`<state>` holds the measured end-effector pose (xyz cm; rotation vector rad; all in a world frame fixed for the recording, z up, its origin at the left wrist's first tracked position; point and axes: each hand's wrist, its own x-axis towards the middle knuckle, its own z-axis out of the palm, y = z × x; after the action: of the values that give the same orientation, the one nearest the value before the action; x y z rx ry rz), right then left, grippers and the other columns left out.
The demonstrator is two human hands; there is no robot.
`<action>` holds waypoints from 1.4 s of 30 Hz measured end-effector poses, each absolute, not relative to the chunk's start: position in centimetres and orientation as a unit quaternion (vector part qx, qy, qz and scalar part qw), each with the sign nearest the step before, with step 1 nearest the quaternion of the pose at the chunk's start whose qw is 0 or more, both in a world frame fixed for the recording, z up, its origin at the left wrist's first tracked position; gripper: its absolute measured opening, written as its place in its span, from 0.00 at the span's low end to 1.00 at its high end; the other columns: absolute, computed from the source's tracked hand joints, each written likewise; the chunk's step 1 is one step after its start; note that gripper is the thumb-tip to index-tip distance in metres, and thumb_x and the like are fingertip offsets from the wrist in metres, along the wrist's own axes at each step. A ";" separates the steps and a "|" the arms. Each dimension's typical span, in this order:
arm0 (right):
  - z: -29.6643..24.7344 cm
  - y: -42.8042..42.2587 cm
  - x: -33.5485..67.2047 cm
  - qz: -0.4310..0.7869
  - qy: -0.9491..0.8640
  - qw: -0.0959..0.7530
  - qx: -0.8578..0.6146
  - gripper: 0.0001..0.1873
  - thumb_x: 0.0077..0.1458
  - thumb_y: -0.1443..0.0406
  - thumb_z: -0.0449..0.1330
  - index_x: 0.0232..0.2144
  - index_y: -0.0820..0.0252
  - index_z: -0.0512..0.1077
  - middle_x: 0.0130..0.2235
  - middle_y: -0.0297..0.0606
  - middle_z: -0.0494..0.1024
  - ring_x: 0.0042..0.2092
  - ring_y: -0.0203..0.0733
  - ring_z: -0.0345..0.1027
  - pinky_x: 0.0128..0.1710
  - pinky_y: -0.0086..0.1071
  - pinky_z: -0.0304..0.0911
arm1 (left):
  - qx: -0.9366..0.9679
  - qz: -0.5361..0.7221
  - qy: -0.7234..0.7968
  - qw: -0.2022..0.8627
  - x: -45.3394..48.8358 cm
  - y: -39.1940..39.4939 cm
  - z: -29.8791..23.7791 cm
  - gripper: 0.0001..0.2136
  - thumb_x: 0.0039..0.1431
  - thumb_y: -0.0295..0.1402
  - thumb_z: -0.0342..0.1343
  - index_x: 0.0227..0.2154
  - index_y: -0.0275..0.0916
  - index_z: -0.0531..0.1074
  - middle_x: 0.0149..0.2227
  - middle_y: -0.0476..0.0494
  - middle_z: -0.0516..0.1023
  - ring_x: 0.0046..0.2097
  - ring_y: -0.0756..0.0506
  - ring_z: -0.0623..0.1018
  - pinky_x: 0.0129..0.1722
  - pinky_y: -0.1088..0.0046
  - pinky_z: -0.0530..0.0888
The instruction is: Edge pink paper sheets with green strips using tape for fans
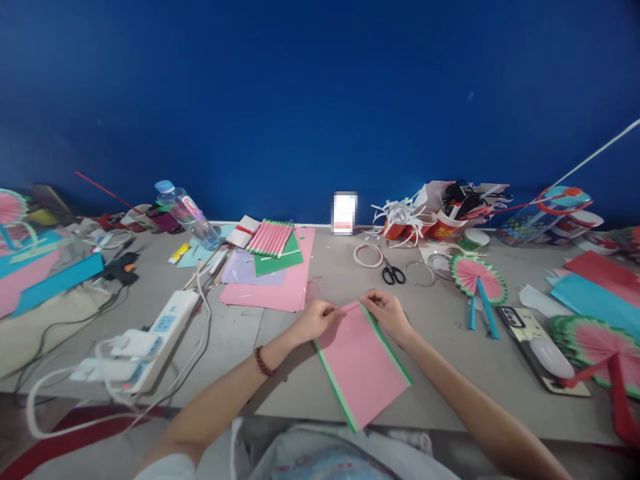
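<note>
Our left hand (316, 320) and right hand (389, 313) were each closed in a narrow pinch on the far edge of the green-edged pink sheet (361, 370), which lay on the tabletop (440, 360) before us. Scissors (393, 273) and a tape ring (367, 255) lay just beyond, and a paper fan (478, 280) sat to the right.
</note>
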<state>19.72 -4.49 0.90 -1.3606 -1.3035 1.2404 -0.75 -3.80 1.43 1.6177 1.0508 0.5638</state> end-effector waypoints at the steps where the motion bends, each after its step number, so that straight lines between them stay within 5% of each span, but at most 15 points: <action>1: 0.9 -4.5 19.7 0.489 -0.528 0.427 -0.548 0.21 0.45 0.48 0.62 0.25 0.61 0.71 0.24 0.34 0.71 0.26 0.35 0.62 0.25 0.28 0.57 | 0.681 0.239 0.438 0.536 -0.8 -3.7 1.4 0.24 0.55 0.51 0.50 0.22 0.32 0.73 0.19 0.51 0.64 0.24 0.53 0.60 0.23 0.77 0.55; 12: 0.8 -4.5 19.5 0.531 -0.516 0.399 -0.542 0.19 0.46 0.49 0.61 0.26 0.59 0.68 0.22 0.30 0.68 0.23 0.33 0.58 0.23 0.27 0.52 | 0.686 0.229 0.422 0.547 -1.2 -3.4 0.7 0.25 0.56 0.52 0.49 0.18 0.33 0.67 0.18 0.53 0.56 0.23 0.54 0.55 0.22 0.76 0.52; 19: 1.5 -4.9 19.5 0.581 -0.535 0.376 -0.485 0.20 0.50 0.50 0.59 0.39 0.58 0.73 0.29 0.33 0.74 0.27 0.34 0.63 0.26 0.27 0.57 | 0.684 0.223 0.416 0.556 -0.9 -3.6 1.5 0.23 0.57 0.50 0.48 0.20 0.33 0.68 0.18 0.53 0.56 0.23 0.54 0.56 0.22 0.76 0.51; 27: 1.0 -4.7 19.3 0.520 -0.590 0.325 -0.525 0.14 0.46 0.56 0.63 0.30 0.61 0.77 0.25 0.33 0.73 0.24 0.31 0.56 0.22 0.26 0.50 | 0.725 0.221 0.431 0.490 -0.7 -4.3 1.6 0.22 0.59 0.47 0.48 0.27 0.31 0.76 0.21 0.50 0.67 0.25 0.52 0.62 0.24 0.77 0.58; 32: 0.8 -4.6 19.5 0.531 -0.583 0.315 -0.528 0.16 0.44 0.59 0.64 0.36 0.61 0.77 0.24 0.32 0.72 0.23 0.30 0.53 0.21 0.25 0.49 | 0.750 0.202 0.443 0.447 -0.7 -4.5 2.1 0.23 0.60 0.47 0.46 0.27 0.31 0.76 0.21 0.49 0.69 0.25 0.52 0.62 0.23 0.77 0.56; 42: 1.0 -4.8 19.3 0.497 -0.614 0.325 -0.520 0.12 0.47 0.57 0.63 0.27 0.61 0.78 0.28 0.37 0.78 0.30 0.37 0.67 0.29 0.28 0.59 | 0.770 0.179 0.457 0.407 -0.5 -4.7 2.7 0.19 0.61 0.42 0.47 0.25 0.33 0.75 0.20 0.48 0.71 0.24 0.52 0.63 0.23 0.76 0.54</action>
<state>19.31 -4.78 0.97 -1.3638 -1.6103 1.3035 -0.53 -4.66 2.74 1.9416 1.1522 0.4521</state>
